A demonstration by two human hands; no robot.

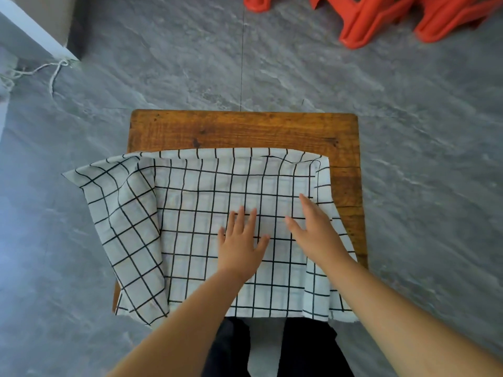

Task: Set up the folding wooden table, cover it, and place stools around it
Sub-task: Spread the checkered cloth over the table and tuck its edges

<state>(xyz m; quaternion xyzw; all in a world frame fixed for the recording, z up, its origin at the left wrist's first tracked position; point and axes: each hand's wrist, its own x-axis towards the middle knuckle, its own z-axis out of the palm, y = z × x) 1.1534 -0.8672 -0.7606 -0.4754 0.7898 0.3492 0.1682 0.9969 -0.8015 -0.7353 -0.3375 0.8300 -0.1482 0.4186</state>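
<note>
Covering step underway: wooden worktop stands unfolded at frame centre, checked cloth lies on it still partly folded, spilling off the left and near edges, far strip and right edge of wood bare. Left hand and right hand both flat, fingers spread, pressing the cloth, gripping nothing. Red stools stacked upper right, well apart, not yet placed. Grey stone-look tile floor; white wall corner and loose string upper left.

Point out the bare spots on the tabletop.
Bare wood on the table: a strip along the far edge, beyond the checked cloth, and a narrower strip down the right side. The rest is crowded: cloth, left hand and right hand.
</note>
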